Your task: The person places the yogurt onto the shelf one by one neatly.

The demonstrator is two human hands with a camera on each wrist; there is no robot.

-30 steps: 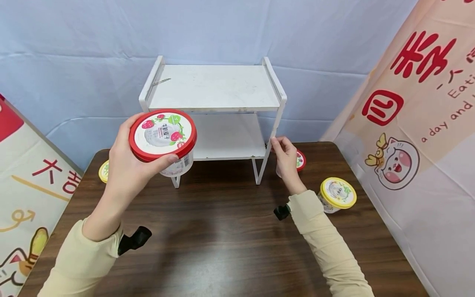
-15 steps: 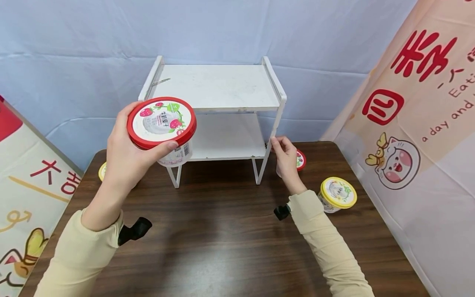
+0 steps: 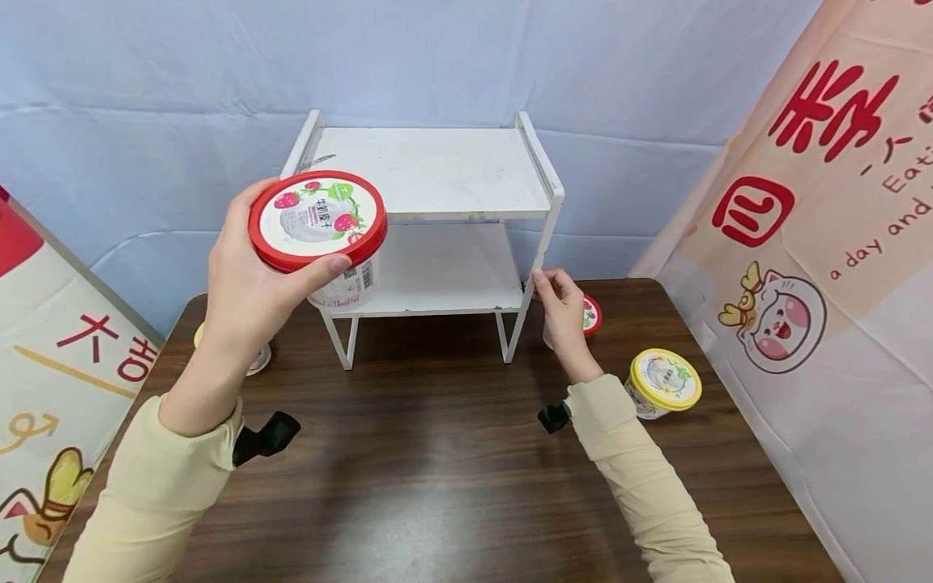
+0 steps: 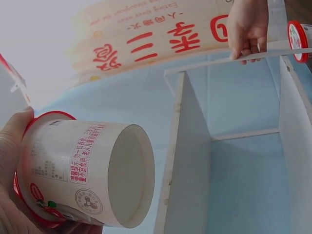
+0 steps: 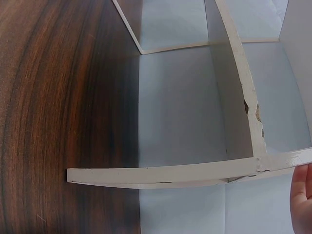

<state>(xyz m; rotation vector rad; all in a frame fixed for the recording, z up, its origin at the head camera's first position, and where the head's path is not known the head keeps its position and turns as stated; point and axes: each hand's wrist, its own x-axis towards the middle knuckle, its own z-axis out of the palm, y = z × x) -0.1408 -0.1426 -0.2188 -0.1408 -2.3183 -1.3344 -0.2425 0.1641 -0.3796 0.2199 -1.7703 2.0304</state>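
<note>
My left hand (image 3: 248, 279) grips a round tub with a red lid (image 3: 318, 217), strawberries printed on top. It is held in the air in front of the left side of a white two-tier shelf (image 3: 437, 170). The left wrist view shows the pale bottom of the tub (image 4: 131, 175) facing the shelf, thumb at the lid rim. With thumb and fingers my right hand (image 3: 561, 320) pinches the shelf's right front post (image 3: 541, 247). Only part of that hand (image 5: 301, 197) enters the right wrist view, against the white frame.
Behind my right hand another red-lidded tub (image 3: 591, 314) is partly hidden. A yellow-lidded tub (image 3: 663, 380) stands on the brown table (image 3: 437, 486) at right. Behind my left forearm, a yellow lid (image 3: 199, 334) and a clear tub base (image 3: 260, 360) peek out. Pale blue cloth (image 3: 423, 57) hangs behind.
My left hand has raised the red-lidded tub, from below the upper tier's front edge to partly overlapping that tier. The right hand has stayed on the post.
</note>
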